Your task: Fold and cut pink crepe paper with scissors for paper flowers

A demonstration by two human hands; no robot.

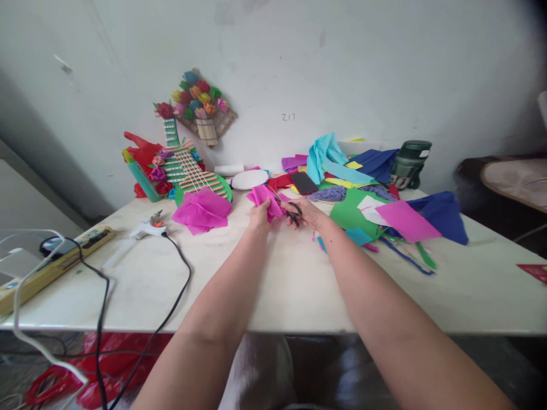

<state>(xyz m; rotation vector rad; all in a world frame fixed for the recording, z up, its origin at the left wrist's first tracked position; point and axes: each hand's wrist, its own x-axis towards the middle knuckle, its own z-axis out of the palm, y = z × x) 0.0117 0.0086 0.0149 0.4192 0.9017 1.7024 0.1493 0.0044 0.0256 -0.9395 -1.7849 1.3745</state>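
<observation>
Near the middle of the white table, my left hand (260, 215) is closed on a folded piece of magenta crepe paper (272, 209). Black-handled scissors (294, 213) are in my right hand (308, 213), with fingers wrapped round the handles. Their blades point up and left, at the right side of the held paper; whether they are cutting into it is too small to tell. To the left lies a larger stack of magenta paper (202, 210). Green paper (354, 212) and a magenta sheet (408, 220) lie to the right.
A glue gun (147, 228) trails a black cord (183, 285) over the table's front edge, beside a power strip (60, 265). A stick-and-flower guitar craft (186, 171), phone (303, 183), cyan paper (325, 156), yarn (331, 194) and dark green bottle (411, 165) stand or lie farther back.
</observation>
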